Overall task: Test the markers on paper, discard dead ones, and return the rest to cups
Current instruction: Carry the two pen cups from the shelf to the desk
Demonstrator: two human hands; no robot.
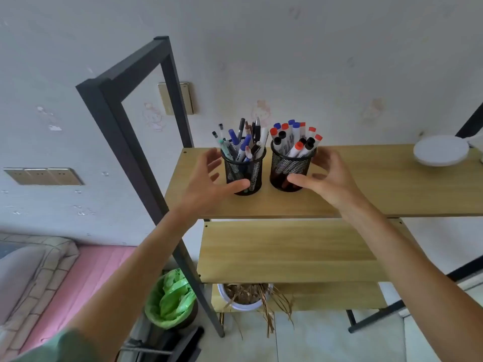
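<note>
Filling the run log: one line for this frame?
phase: reach | left hand: open beside pen cup | right hand: open beside marker cup | shelf: cups upright

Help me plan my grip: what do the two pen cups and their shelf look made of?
Left cup and right cup: black metal mesh, it seems, since contents show through the lattice. Top shelf: light wood-grain board, possibly laminate, smooth and matte, on a dark metal-looking frame.

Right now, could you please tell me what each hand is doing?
Left hand: open, fingers spread beside the left mesh cup, holding nothing.
Right hand: open, fingers spread beside the right mesh cup, holding nothing.
</note>
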